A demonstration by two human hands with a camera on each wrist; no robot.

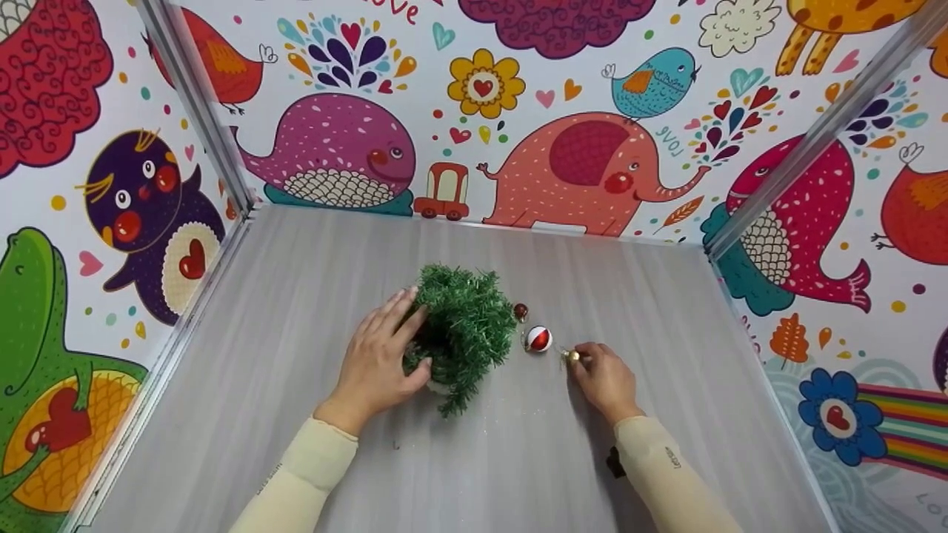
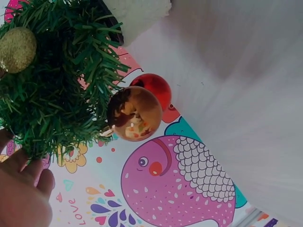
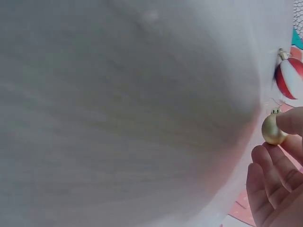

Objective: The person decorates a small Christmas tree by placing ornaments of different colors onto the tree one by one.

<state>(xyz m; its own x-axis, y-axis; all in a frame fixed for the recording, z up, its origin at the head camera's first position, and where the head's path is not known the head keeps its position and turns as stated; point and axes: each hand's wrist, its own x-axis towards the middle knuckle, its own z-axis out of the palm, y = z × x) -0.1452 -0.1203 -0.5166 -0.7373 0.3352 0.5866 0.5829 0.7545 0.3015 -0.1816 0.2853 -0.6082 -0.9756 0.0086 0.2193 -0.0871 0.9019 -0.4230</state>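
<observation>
My left hand [image 1: 378, 359] lies along the left side of a small green artificial Christmas tree [image 1: 466, 318], its fingers nearly straight and touching the branches. In the left wrist view, a glittery gold ball [image 2: 18, 49], a shiny copper-coloured ball [image 2: 137, 113] and a red ball [image 2: 158, 90] show at the branches [image 2: 66, 90]. Off to the tree's right, my right hand [image 1: 607, 377] pinches a small gold bauble [image 3: 273, 129] between thumb and fingers, a thin loop at its cap. Beside it is a red-and-white bauble [image 1: 538, 339].
A small dark red bauble [image 1: 521, 311] sits close to the tree's right edge. The grey wood-look tabletop [image 1: 318, 259] meets cartoon-printed walls at the back and both sides. Metal posts [image 1: 207, 111] stand at the back corners. A tiny bit [image 1: 395, 446] lies in front.
</observation>
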